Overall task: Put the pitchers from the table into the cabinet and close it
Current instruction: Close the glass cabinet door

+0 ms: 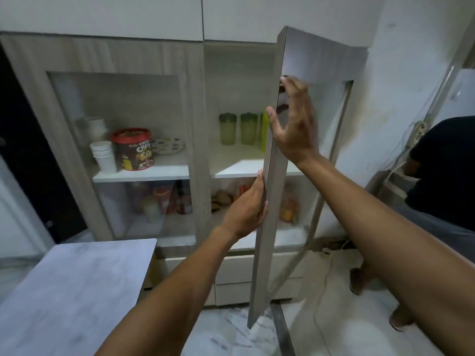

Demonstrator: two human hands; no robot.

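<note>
Just right of frame centre, on the cabinet's middle shelf (246, 168), stand the green pitchers (237, 129), side by side and partly hidden by the door's edge. So the storing looks done; the table (77, 278) at lower left is bare in view. Only the closing seems left: the cabinet door (272, 191) is ajar. The left hand (246, 209) grips its free edge low down, and the right hand (293, 124) rests higher up, fingers spread loosely, not clenched. Another person stands at far right.
</note>
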